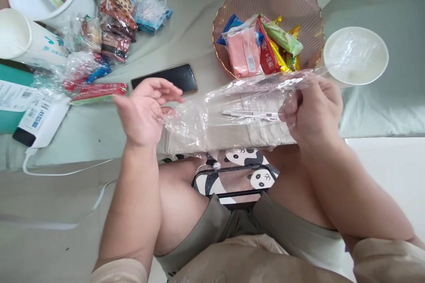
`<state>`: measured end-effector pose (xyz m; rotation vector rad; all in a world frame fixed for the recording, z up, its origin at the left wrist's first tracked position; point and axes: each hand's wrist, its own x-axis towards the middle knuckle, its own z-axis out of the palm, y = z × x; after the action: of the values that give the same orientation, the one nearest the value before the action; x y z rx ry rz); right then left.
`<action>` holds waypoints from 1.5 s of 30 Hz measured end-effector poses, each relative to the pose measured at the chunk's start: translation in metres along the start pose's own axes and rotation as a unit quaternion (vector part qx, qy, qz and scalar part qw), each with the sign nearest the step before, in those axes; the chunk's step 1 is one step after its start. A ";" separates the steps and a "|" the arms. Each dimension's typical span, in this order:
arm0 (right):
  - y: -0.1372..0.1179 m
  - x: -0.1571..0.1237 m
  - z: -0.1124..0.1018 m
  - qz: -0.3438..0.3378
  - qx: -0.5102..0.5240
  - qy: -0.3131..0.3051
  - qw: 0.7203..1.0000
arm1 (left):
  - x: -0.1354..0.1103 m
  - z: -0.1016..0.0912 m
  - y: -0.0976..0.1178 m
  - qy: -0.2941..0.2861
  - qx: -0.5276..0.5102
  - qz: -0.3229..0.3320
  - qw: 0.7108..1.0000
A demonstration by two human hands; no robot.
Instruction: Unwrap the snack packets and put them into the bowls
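Observation:
A clear plastic bag [232,115] stretches between my two hands, just above the table's near edge. My right hand [312,108] is closed, its fingers pinching the bag's right end. My left hand [144,110] is at the bag's left end with its fingers spread and curved; a fingertip touches the crumpled plastic. A thin white label strip [252,116] shows through the bag. Behind the bag stands a pink ribbed bowl [299,13] holding several wrapped snacks [259,46].
A black phone [166,77] lies behind my left hand. Wrapped snacks [106,40] pile up at the back left beside white paper cups [20,40]. A white power bank [40,121] with a cable lies left. A white cup [355,55] stands right. A panda-print stool [239,177] is between my knees.

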<state>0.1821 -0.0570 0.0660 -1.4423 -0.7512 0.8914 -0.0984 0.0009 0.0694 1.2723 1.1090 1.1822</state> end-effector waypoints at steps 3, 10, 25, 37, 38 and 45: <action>-0.005 0.000 0.003 0.024 0.023 0.005 0.999 | -0.010 -0.007 -0.005 -0.168 0.110 0.071 0.977; -0.014 0.002 0.005 0.027 0.053 0.044 0.997 | -0.008 -0.004 -0.015 -0.109 0.237 0.046 0.964; -0.015 0.007 0.001 -0.014 0.044 0.060 0.997 | 0.014 0.003 0.005 0.141 -0.085 -0.176 0.971; 0.000 0.031 -0.015 -0.105 0.113 0.170 0.973 | 0.005 -0.007 0.002 -0.091 0.052 -0.206 0.973; 0.001 0.033 -0.018 -0.107 0.116 0.174 0.972 | 0.006 -0.007 0.002 -0.083 0.030 -0.193 0.977; -0.003 0.035 -0.022 -0.075 0.126 0.173 0.974 | 0.004 -0.014 0.006 -0.286 0.045 -0.294 0.911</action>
<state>0.2181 -0.0376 0.0652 -1.2528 -0.4598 0.5746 -0.1122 0.0056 0.0749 1.1274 0.9964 0.2768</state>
